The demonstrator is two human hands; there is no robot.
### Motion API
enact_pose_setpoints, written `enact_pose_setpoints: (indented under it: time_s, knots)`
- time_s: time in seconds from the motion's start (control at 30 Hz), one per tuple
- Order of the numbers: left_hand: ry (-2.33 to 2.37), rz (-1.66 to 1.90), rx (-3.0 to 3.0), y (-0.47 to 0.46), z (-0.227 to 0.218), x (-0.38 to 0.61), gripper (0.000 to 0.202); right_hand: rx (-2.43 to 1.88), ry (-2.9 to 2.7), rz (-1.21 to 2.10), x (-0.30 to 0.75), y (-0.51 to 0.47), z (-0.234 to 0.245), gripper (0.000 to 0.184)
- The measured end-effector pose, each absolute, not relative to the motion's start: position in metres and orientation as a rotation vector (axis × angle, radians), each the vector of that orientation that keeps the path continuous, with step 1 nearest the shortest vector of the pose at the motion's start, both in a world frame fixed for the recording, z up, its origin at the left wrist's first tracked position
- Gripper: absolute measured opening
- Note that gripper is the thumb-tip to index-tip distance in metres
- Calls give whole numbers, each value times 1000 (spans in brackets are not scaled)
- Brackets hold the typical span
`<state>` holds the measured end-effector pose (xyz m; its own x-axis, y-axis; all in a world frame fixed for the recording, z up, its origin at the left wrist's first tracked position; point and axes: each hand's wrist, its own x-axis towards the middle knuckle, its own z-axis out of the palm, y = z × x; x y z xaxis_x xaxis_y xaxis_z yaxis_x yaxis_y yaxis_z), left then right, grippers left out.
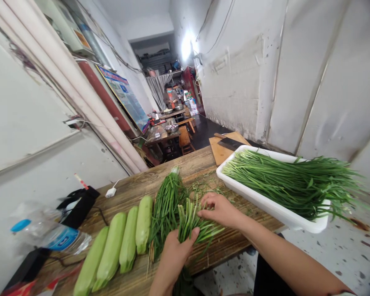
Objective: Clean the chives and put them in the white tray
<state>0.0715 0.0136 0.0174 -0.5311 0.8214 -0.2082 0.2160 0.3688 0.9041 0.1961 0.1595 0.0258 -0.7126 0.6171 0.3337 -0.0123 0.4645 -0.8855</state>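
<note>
Bunching is judged in hand: a chive bundle (187,218) is clasped by the left hand (173,251), its stalks pinched by the right hand (221,209); end alignment is needed next.

A narrow room with scuffed white walls (240,74). A bright lamp (186,47) glares high at the far end, above wooden tables (170,115) and a stool (185,142). A blue poster (126,96) hangs left; speckled floor (351,255) nearby.
</note>
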Motion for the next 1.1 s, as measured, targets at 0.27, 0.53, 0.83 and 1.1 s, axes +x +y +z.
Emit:
enact_pose_setpoints:
  time_s: [0.27,0.53,0.83,1.1]
  knots:
    - [1913,1204,822,11,17,71,51,-423,-1988,1677,201,153,29,6]
    - [1899,1179,889,12,20,71,49,-488,-1881,1735,198,147,25,16]
    - [1973,1277,752,15,33,80,48,-455,-1873,1554,202,142,22,13]
    - [2066,1203,1058,17,44,78,44,-448,-1973,1333,204,149,27,33]
